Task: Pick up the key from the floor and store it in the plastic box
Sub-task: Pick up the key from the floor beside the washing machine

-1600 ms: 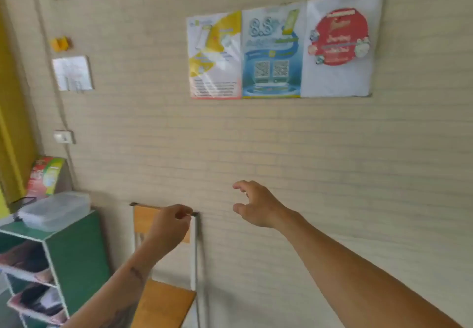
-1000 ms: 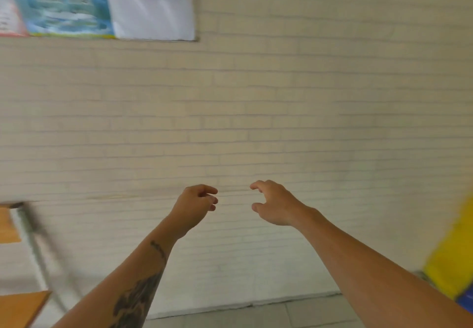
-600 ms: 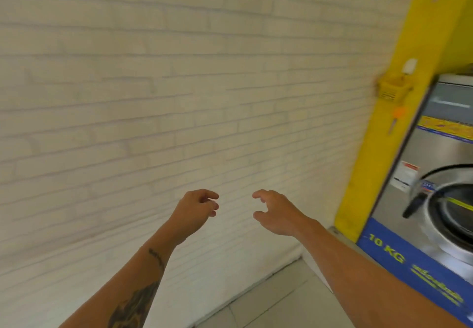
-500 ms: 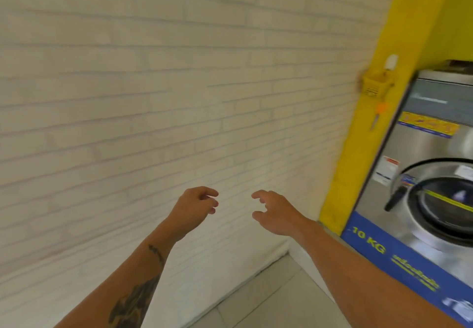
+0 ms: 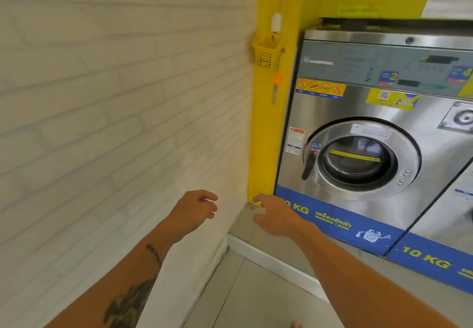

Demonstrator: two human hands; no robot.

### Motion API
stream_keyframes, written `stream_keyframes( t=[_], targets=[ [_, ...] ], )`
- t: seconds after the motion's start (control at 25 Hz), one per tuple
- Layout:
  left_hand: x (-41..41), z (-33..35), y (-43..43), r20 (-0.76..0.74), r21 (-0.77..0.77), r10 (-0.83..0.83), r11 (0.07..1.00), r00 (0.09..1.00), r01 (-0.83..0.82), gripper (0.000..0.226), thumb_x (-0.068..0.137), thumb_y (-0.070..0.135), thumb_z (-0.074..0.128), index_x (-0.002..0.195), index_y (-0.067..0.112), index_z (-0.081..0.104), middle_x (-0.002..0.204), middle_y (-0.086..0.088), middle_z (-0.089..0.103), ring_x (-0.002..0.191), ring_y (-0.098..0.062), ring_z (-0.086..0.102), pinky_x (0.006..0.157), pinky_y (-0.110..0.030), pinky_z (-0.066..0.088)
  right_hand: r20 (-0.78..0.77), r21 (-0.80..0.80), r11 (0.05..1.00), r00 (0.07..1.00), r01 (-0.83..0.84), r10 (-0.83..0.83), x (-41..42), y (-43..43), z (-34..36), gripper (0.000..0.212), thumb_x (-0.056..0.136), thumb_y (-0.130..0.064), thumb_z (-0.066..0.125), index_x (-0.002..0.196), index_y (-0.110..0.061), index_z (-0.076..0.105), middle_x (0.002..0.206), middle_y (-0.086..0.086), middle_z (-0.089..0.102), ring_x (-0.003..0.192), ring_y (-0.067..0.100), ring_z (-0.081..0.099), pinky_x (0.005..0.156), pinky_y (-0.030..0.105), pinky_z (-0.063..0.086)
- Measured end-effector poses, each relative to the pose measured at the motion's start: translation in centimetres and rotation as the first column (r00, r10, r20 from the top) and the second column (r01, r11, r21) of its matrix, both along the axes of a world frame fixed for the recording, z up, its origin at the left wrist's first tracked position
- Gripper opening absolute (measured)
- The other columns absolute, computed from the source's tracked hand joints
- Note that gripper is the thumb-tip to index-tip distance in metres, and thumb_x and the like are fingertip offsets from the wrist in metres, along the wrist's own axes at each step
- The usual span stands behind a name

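My left hand [image 5: 194, 210] and my right hand [image 5: 273, 216] are stretched out in front of me at about the same height, a small gap between them. Both hold nothing, and their fingers are loosely curled and apart. The plastic box is out of view. I see no key on the tiled floor [image 5: 256, 299]. A small dark speck [image 5: 250, 207] lies in the corner of the raised ledge by my right fingertips, too small to identify. A key with an orange head [image 5: 276, 87] hangs under a small yellow basket [image 5: 266, 51] on the yellow pillar.
A steel 10 KG washing machine [image 5: 358, 135] with a round door stands on a raised ledge with a white edge [image 5: 276, 263]. A second machine [image 5: 455, 212] is at the right edge. A pale brick wall [image 5: 102, 122] fills the left.
The view has swung right, away from the posters, the green shelf and the plastic box, along the brick wall to the washing machines. Both hands kept the same outstretched pose.
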State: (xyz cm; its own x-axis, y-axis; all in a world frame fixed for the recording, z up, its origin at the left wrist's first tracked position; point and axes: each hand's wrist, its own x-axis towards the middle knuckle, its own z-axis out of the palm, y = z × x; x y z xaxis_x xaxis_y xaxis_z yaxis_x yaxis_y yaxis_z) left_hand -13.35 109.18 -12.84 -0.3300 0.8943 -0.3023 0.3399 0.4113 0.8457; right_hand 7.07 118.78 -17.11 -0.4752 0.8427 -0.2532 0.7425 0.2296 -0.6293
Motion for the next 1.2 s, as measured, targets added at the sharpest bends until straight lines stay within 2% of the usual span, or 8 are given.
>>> stream_keyframes(
  t=[0.32, 0.4, 0.52, 0.56, 0.8, 0.92, 1.04, 1.2],
  targets=[
    [3.9, -8.6, 20.7, 0.048, -0.139, -0.017, 0.990, 0.999, 0.023, 0.022, 0.092, 0.013, 0.054, 0.107, 0.021, 0.068, 0.102, -0.007, 0.073, 0.093, -0.021, 0.071, 0.092, -0.041, 0.054, 0.150, -0.023, 0.999, 0.988, -0.022, 0.025, 5.2, 21.3, -8.2, 0.056, 0.095, -0.022, 0.058, 0.148, -0.023, 0.040, 0.153, 0.009, 0.040, 0.130, 0.030, 0.049, 0.084, 0.031, 0.047],
    [4.4, -10.8, 24.7, 0.075, -0.202, 0.007, 0.979, 0.997, 0.008, 0.024, 0.090, 0.012, 0.056, 0.110, 0.018, 0.068, 0.104, -0.011, 0.073, 0.094, -0.024, 0.070, 0.086, -0.037, 0.056, 0.221, -0.024, 0.999, 0.974, -0.048, 0.052, 5.5, 25.3, -10.4, 0.054, 0.096, -0.024, 0.056, 0.148, -0.020, 0.041, 0.150, 0.012, 0.041, 0.132, 0.033, 0.047, 0.093, 0.037, 0.047],
    [4.7, -15.2, 30.5, 0.085, -0.298, 0.000, 0.954, 0.996, 0.025, 0.031, 0.090, 0.009, 0.055, 0.117, 0.017, 0.068, 0.110, -0.014, 0.070, 0.091, -0.025, 0.067, 0.057, -0.019, 0.051, 0.286, -0.064, 0.995, 0.953, -0.081, 0.097, 4.9, 30.5, -14.9, 0.054, 0.099, -0.030, 0.050, 0.150, -0.017, 0.038, 0.151, 0.016, 0.039, 0.138, 0.036, 0.040, 0.106, 0.043, 0.040],
    [4.5, -17.1, 32.4, 0.060, -0.318, -0.030, 0.947, 0.998, 0.048, 0.033, 0.090, 0.011, 0.054, 0.119, 0.018, 0.068, 0.113, -0.013, 0.069, 0.092, -0.024, 0.066, 0.057, -0.019, 0.048, 0.290, -0.091, 0.992, 0.950, -0.089, 0.112, 4.4, 31.9, -16.7, 0.056, 0.100, -0.030, 0.049, 0.152, -0.015, 0.036, 0.154, 0.016, 0.037, 0.141, 0.035, 0.037, 0.109, 0.042, 0.037],
    [3.1, -33.4, 43.9, -0.105, -0.371, -0.202, 0.916, 0.974, 0.150, 0.039, 0.093, 0.016, 0.043, 0.127, 0.022, 0.062, 0.132, -0.005, 0.060, 0.118, -0.024, 0.057, 0.086, -0.023, 0.043, 0.311, -0.155, 0.982, 0.939, -0.106, 0.150, 0.4, 39.6, -33.3, 0.056, 0.101, -0.031, 0.043, 0.153, -0.018, 0.028, 0.157, 0.010, 0.031, 0.144, 0.032, 0.028, 0.114, 0.043, 0.031],
    [1.7, -44.5, 48.3, -0.153, -0.374, -0.240, 0.912, 0.959, 0.168, 0.041, 0.092, 0.018, 0.041, 0.130, 0.023, 0.056, 0.133, -0.004, 0.059, 0.116, -0.020, 0.056, 0.092, -0.027, 0.046, 0.332, -0.131, 0.983, 0.929, -0.125, 0.162, -1.2, 42.7, -44.3, 0.057, 0.101, -0.031, 0.042, 0.154, -0.020, 0.025, 0.158, 0.006, 0.026, 0.143, 0.030, 0.026, 0.112, 0.043, 0.030],
    [0.6, -55.0, 51.7, -0.211, -0.371, -0.298, 0.905, 0.931, 0.205, 0.047, 0.092, 0.021, 0.044, 0.139, 0.024, 0.046, 0.140, -0.004, 0.052, 0.127, -0.021, 0.050, 0.103, -0.032, 0.043, 0.382, -0.102, 0.983, 0.907, -0.150, 0.178, -2.3, 45.5, -54.3, 0.054, 0.099, -0.032, 0.042, 0.150, -0.020, 0.029, 0.155, 0.005, 0.028, 0.141, 0.029, 0.027, 0.109, 0.044, 0.034],
    [-0.1, -65.1, 55.3, -0.292, -0.343, -0.319, 0.915, 0.902, 0.213, 0.051, 0.094, 0.021, 0.046, 0.144, 0.025, 0.038, 0.145, -0.002, 0.043, 0.131, -0.022, 0.045, 0.102, -0.032, 0.041, 0.452, -0.052, 0.979, 0.870, -0.197, 0.199, -2.9, 48.5, -64.9, 0.053, 0.099, -0.032, 0.042, 0.148, -0.020, 0.029, 0.159, 0.009, 0.023, 0.145, 0.031, 0.022, 0.112, 0.048, 0.031]
  ],
)
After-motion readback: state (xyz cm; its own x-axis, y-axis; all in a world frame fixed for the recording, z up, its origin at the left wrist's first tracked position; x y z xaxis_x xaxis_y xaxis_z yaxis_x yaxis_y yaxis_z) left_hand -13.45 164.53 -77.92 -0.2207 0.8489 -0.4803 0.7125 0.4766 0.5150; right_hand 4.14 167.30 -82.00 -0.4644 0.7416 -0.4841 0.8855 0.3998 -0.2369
